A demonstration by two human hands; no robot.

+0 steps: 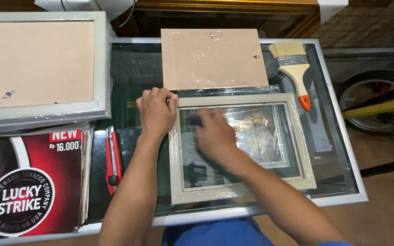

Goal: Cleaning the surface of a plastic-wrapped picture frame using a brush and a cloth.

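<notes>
Here, seen from the head camera, a pale picture frame [240,189] lies flat at the centre of a glass-topped table [343,182], loosely covered in clear film. The left hand [156,111] is clenched over the frame's corner at 10 o'clock, fingers curled across the moulding. The right hand [213,134] lies on the glazing near the pane's 10 o'clock region, blurred with motion. A small dark object [194,119] shows at its fingertips; whether the hand grasps it or merely presses on it cannot be told.

Around the frame: a tan backing board [213,59] at 12 o'clock, touching the top rail; a paintbrush [292,68] with an orange-tipped handle at 2 o'clock; a red utility knife [113,159] at 9 o'clock; a larger frame [101,64], face down, at 10 o'clock; a stack of printed posters [33,182] at 8 o'clock.

Judged from the pose, the step in hand is rubbing the pane clean. A further stroke calls for light, even pressure and a firmly pinned corner, since the frame rests on smooth glass.
</notes>
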